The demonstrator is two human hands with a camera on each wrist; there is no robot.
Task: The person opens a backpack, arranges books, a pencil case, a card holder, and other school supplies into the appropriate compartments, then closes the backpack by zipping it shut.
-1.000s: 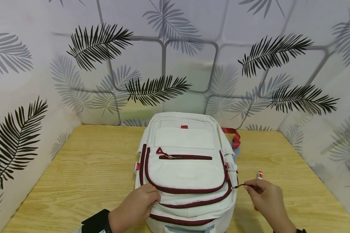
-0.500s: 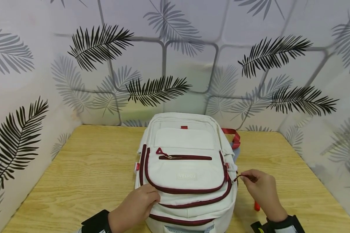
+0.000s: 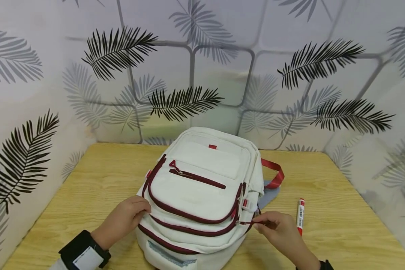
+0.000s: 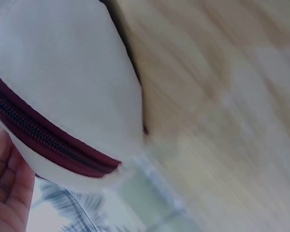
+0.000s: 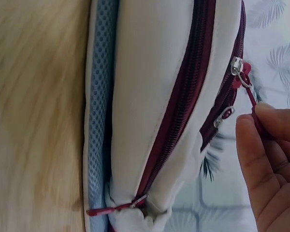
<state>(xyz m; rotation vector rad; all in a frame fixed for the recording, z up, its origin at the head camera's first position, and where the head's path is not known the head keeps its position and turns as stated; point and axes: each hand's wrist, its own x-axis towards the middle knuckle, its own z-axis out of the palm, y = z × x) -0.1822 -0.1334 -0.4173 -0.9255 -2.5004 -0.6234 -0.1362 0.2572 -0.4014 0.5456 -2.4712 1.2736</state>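
Observation:
A white backpack point(image 3: 195, 197) with dark red zippers lies on the table, turned at an angle. My right hand point(image 3: 281, 229) pinches the red cord pull point(image 3: 245, 223) of a zipper on its right side, thumb against fingers. In the right wrist view that cord runs taut to a metal slider point(image 5: 237, 66). On the left side, my left hand point(image 3: 125, 216) grips the bag's edge with curled fingers. Part of this hand is hidden behind the cloth in the left wrist view, near a zipper point(image 4: 43, 133) whose teeth look joined.
Right of my right hand a red and white marker point(image 3: 300, 215) lies on the wooden table point(image 3: 98, 168). A red strap loop point(image 3: 276, 174) sticks out from the bag's far right side. Leaf-patterned walls point(image 3: 222, 75) stand behind and beside the table.
The backpack has turned, its near end swinging left. My left hand has moved left with it. My right hand, holding the pull, has moved left and nearer, uncovering the marker.

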